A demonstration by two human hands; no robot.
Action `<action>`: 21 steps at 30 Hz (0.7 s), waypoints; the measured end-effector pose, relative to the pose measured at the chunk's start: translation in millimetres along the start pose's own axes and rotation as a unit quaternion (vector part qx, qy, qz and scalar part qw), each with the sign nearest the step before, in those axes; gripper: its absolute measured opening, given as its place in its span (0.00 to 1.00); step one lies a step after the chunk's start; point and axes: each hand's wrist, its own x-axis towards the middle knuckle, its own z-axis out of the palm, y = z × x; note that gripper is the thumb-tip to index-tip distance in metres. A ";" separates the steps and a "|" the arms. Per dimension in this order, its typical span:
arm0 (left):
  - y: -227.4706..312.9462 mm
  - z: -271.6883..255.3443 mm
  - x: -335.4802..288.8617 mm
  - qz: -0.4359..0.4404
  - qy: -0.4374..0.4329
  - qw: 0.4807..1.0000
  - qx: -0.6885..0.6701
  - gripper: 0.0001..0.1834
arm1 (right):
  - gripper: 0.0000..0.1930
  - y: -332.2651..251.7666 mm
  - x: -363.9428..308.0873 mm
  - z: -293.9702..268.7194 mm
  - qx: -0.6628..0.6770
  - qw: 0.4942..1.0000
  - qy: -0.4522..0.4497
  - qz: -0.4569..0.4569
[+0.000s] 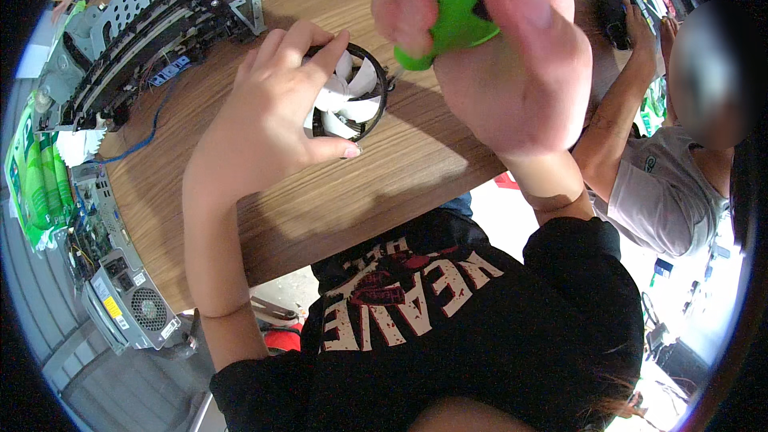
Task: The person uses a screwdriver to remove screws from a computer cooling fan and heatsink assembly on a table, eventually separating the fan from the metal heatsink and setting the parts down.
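Fingers of left hand are clamping round black fan with white blades, frame centre; right hand is gripping green rubbery screwdriver handle over wood-grain table.

Counts, head view: 1 round cooler fan with white blades, centre frame; 1 green-handled tool, top centre; 1 open metal computer chassis, upper left; 1 grey power supply unit, lower left; 2 people were seen

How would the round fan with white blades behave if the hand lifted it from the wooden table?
The fan looks like thin plastic, so probably light. Its white blades seem thin and might snap if squeezed. The left hand grips its round black frame, which probably stays stiff.
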 end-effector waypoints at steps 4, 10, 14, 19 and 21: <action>2.0 -1.4 -2.8 -0.006 -0.014 1.000 0.009 0.44 | 0.14 -10.5 -2.2 10.2 0.058 0.994 0.038 0.088; 2.2 -5.4 -3.5 -0.082 -0.089 0.990 -0.075 0.43 | 0.14 -5.4 21.0 7.5 0.186 0.928 -0.174 0.273; -7.5 -0.8 0.7 0.032 0.008 0.999 -0.027 0.45 | 0.20 9.2 26.4 -47.2 0.274 0.915 -0.216 0.205; -9.3 -6.7 3.0 0.026 -0.040 0.998 -0.030 0.46 | 0.17 5.9 31.5 -59.8 0.101 0.982 -0.098 0.127; -7.7 -6.6 2.4 0.022 -0.044 0.998 -0.026 0.46 | 0.17 -3.2 25.9 -62.9 0.003 0.988 -0.110 0.106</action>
